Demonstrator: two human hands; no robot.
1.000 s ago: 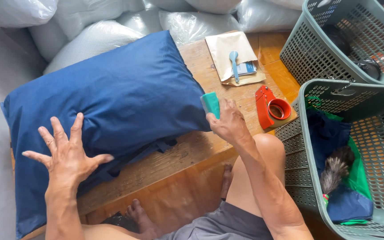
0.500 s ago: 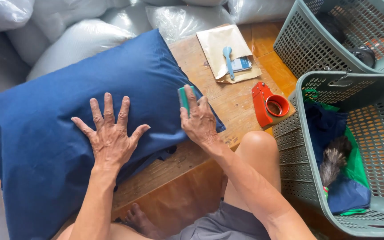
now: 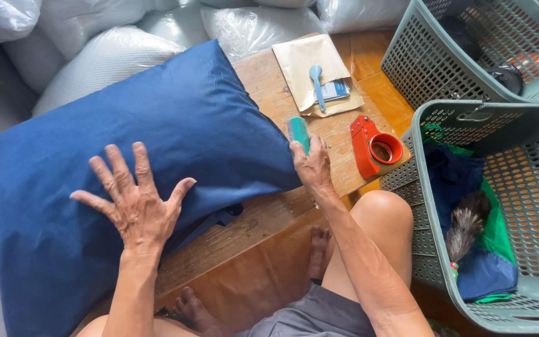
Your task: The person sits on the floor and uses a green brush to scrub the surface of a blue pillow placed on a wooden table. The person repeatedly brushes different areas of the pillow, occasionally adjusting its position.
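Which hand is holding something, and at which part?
The right hand holds a small teal block by its lower end. The left hand lies flat on the blue pillow, holding nothing.

A plain dark blue pillow [image 3: 126, 143] is seen; beside it, a teal brush [image 3: 298, 133], a red-orange tape dispenser [image 3: 375, 146] and grey-green perforated baskets [image 3: 534, 187].

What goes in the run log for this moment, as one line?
left hand: flat on blue pillow | right hand: grips teal brush at pillow edge | red tape dispenser on wooden table
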